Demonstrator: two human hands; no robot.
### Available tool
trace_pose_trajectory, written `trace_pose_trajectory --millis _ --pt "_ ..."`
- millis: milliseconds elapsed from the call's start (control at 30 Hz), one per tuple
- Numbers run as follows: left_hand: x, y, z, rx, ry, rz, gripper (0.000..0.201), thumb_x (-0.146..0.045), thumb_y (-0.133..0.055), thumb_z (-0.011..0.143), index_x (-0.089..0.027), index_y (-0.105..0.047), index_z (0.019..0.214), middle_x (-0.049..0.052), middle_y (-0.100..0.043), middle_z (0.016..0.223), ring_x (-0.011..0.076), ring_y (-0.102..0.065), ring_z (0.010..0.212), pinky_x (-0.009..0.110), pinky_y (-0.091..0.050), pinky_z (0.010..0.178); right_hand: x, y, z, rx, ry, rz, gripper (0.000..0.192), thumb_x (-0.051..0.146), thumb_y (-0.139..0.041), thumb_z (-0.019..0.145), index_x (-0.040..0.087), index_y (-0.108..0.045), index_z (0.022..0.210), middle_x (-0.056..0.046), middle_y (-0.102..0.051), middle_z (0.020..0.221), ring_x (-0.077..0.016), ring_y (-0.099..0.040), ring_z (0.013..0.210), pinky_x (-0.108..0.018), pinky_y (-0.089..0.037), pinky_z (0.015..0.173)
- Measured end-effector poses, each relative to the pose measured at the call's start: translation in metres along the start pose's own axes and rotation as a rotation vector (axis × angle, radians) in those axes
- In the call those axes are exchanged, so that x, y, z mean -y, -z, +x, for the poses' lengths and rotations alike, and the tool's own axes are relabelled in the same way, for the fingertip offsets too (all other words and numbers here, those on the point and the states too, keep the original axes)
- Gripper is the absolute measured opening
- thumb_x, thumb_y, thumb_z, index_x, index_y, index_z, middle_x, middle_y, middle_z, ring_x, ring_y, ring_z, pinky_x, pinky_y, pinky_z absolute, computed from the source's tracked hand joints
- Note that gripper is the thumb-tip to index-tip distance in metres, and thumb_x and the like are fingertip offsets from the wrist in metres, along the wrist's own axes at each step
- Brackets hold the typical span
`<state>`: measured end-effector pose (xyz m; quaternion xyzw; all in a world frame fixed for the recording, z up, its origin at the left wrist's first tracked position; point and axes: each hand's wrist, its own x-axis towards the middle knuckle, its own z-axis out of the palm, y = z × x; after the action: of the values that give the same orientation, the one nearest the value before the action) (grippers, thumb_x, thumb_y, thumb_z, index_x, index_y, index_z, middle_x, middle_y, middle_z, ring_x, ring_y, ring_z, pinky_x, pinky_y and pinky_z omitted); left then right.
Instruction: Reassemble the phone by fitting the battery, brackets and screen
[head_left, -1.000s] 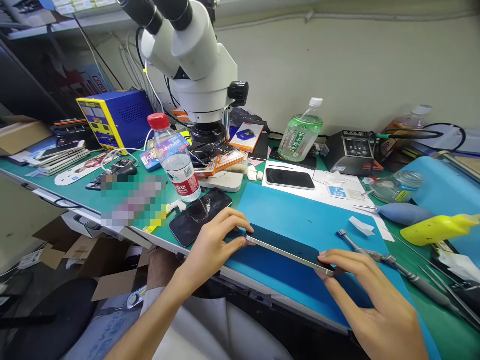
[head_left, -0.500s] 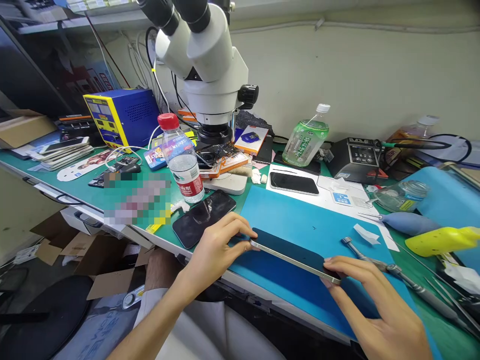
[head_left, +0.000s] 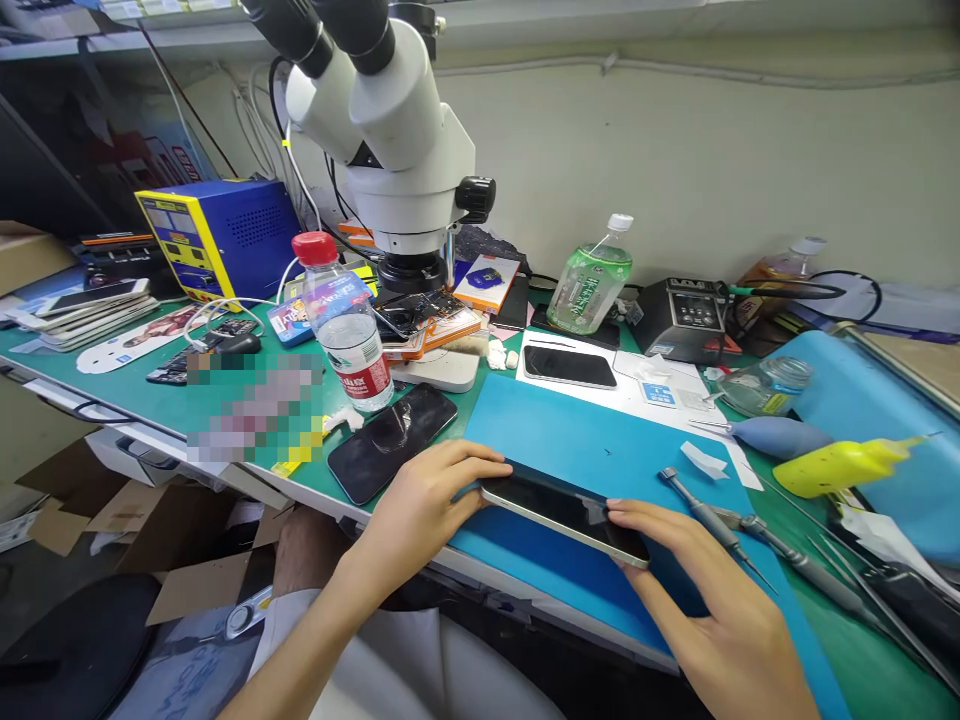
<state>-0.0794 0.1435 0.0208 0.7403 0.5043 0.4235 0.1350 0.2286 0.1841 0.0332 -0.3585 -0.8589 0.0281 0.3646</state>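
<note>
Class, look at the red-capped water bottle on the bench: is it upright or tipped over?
Upright. The water bottle stands on its base on the green bench, red cap on top.

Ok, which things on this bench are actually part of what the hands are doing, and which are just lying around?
In hand:
phone, gripped at its ends by the left hand and right hand
blue mat beneath it

Lying about:
microscope
water bottle
green bottle
dark phone
screwdriver
yellow bottle

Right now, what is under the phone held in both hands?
Under the phone, held by the left hand and right hand, lies the blue mat. The phone covers the mat directly beneath.
</note>
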Motion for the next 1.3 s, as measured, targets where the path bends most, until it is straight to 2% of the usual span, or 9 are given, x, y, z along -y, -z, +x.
trace_pose_trajectory --millis 200,433,633,767,900,1033,1133,1233,1300 --pt "-0.002 0.006 -0.004 0.049 -0.058 0.065 0.044 -0.005 -0.068 0.096 -0.026 -0.075 0.134 0.006 -0.080 0.135 0.0237 -0.077 0.123 0.041 -0.062 0.111 0.001 -0.001 -0.002 0.026 0.017 0.008 0.018 0.028 -0.064 0.106 0.029 -0.071 0.122 -0.004 -0.080 0.125 -0.0227 -0.080 0.114 -0.038 -0.066 0.095" --pt "-0.006 0.022 -0.005 0.218 -0.127 0.256 0.044 -0.030 -0.074 0.105 -0.025 -0.068 0.148 0.008 -0.072 0.151 0.0244 -0.074 0.131 0.038 -0.062 0.114 0.004 0.002 -0.004 0.111 -0.054 0.043 0.032 0.054 -0.076 0.101 0.034 -0.070 0.126 -0.002 -0.077 0.130 -0.0227 -0.077 0.118 -0.035 -0.064 0.097" --pt "-0.007 0.021 -0.004 0.278 -0.076 0.268 0.044 -0.027 -0.067 0.109 -0.026 -0.064 0.153 0.006 -0.064 0.162 0.0232 -0.066 0.144 0.038 -0.055 0.123 0.005 -0.004 -0.005 0.187 -0.072 -0.087 0.077 0.066 -0.077 0.095 0.030 -0.053 0.159 -0.008 -0.070 0.150 -0.0325 -0.070 0.134 -0.049 -0.061 0.108" --pt "0.000 0.008 0.006 0.192 0.004 0.317 0.042 -0.021 -0.062 0.110 -0.030 -0.064 0.151 0.004 -0.064 0.161 0.0233 -0.065 0.144 0.039 -0.055 0.124 0.009 -0.003 -0.006 0.163 -0.050 -0.079 0.073 0.063 -0.077 0.096 0.030 -0.054 0.157 -0.007 -0.074 0.142 -0.0308 -0.072 0.126 -0.047 -0.061 0.105" --pt "0.000 -0.005 0.015 0.049 0.112 0.414 0.038 -0.017 -0.048 0.113 -0.023 -0.066 0.147 0.012 -0.070 0.142 0.0301 -0.073 0.127 0.049 -0.062 0.109 0.014 0.005 -0.006 0.144 -0.030 0.037 0.063 0.057 -0.079 0.098 0.031 -0.060 0.152 -0.006 -0.077 0.132 -0.0274 -0.073 0.117 -0.043 -0.061 0.099" --pt "-0.026 -0.023 0.009 -0.016 0.185 0.488 0.042 -0.029 -0.046 0.115 -0.018 -0.057 0.154 0.017 -0.068 0.136 0.0348 -0.075 0.111 0.053 -0.065 0.090 0.013 0.013 -0.007 0.166 -0.086 0.285 0.041 0.041 -0.074 0.104 0.032 -0.069 0.144 -0.004 -0.081 0.118 -0.0227 -0.074 0.105 -0.037 -0.059 0.092" --pt "-0.057 -0.045 0.002 0.000 0.188 0.645 0.056 -0.045 -0.061 0.110 -0.017 -0.055 0.158 0.021 -0.064 0.149 0.0406 -0.071 0.116 0.057 -0.064 0.091 0.011 0.016 -0.010 0.198 -0.162 0.440 0.029 0.035 -0.064 0.109 0.032 -0.078 0.134 -0.004 -0.082 0.114 -0.0207 -0.074 0.104 -0.035 -0.057 0.094" --pt "-0.083 -0.066 0.005 0.015 0.231 0.768 0.071 -0.056 -0.067 0.105 -0.015 -0.055 0.161 0.025 -0.057 0.161 0.0466 -0.069 0.120 0.062 -0.062 0.090 0.010 0.017 -0.011 0.199 -0.207 0.492 0.031 0.035 -0.054 0.113 0.031 -0.082 0.125 -0.004 -0.083 0.111 -0.0190 -0.076 0.102 -0.032 -0.058 0.093" --pt "-0.095 -0.076 0.012 0.041 0.269 0.783 0.070 -0.056 -0.064 0.106 -0.015 -0.056 0.162 0.026 -0.056 0.163 0.0479 -0.068 0.122 0.063 -0.061 0.093 0.011 0.017 -0.012 0.175 -0.262 0.525 0.034 0.038 -0.051 0.114 0.029 -0.083 0.120 -0.004 -0.084 0.106 -0.0185 -0.077 0.101 -0.031 -0.059 0.093"
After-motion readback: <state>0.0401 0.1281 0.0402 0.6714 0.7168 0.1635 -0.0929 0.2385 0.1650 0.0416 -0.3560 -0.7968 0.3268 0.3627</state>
